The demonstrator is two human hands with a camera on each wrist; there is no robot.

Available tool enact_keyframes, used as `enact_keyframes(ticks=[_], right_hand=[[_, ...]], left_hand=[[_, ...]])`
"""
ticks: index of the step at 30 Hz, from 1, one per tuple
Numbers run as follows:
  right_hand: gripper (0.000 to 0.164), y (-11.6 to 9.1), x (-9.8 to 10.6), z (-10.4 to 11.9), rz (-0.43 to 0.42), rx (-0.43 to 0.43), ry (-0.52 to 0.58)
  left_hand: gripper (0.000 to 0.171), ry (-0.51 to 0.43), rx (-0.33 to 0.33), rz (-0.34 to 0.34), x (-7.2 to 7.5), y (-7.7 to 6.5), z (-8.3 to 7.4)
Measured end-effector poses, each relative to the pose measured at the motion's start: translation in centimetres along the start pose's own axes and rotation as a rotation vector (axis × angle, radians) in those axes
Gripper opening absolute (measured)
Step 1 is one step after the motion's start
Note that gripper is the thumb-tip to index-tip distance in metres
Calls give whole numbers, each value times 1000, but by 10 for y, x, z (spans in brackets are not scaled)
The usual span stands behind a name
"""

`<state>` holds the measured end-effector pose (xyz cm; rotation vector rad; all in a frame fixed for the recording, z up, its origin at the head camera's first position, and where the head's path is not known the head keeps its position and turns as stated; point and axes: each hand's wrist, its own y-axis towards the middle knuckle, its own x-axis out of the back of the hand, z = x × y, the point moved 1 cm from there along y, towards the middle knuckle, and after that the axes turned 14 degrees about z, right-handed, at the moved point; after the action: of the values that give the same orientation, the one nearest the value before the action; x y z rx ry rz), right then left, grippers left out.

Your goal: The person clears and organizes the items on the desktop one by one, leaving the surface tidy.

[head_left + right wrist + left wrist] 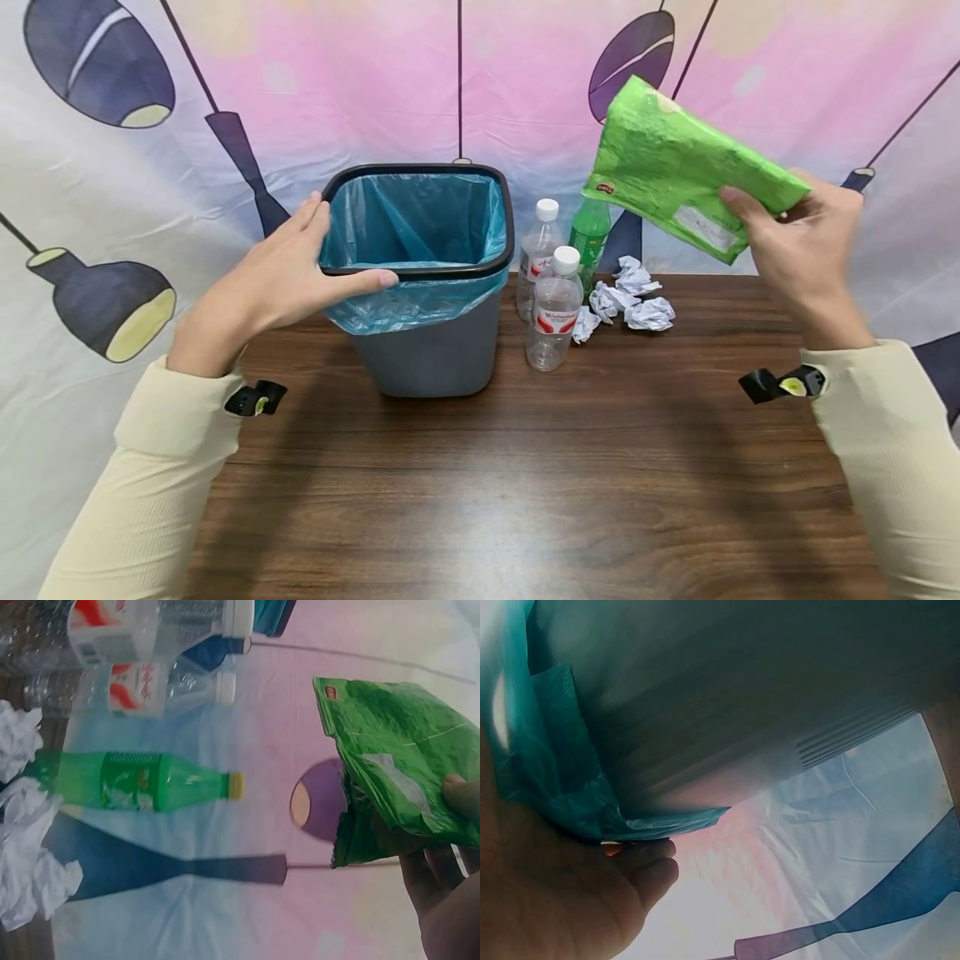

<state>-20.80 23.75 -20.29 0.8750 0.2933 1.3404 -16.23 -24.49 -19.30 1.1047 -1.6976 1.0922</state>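
Note:
My right hand (810, 242) pinches a crumpled green plastic wrapper (675, 167) in the air, thumb on its near face beside a whitish patch. The right wrist view shows the wrapper (405, 750) gaping along one edge. My left hand (277, 267) rests against the corner of a grey trash bin (435, 358), fingers along the left rim and thumb across the front of the black rim. A teal plastic liner (405, 304) is folded over that rim. In the left wrist view, the left hand's fingers (656, 874) lie right at the edge of the liner.
Right of the bin stand two clear plastic bottles (553, 312) with white caps, and behind them a green bottle (588, 237). Several crumpled white paper balls (648, 314) lie beside them. A patterned cloth (375, 75) hangs behind the wooden table (525, 483).

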Motion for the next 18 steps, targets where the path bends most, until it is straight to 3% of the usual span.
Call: enact_keyframes(ticks=[8,18], right_hand=[[21,14,-29,14,29,156,42],[12,24,-65,29,48,209,52]], left_hand=[[123,5,3,4,2,1,-1],[122,11,-3,0,1,0,-1]])
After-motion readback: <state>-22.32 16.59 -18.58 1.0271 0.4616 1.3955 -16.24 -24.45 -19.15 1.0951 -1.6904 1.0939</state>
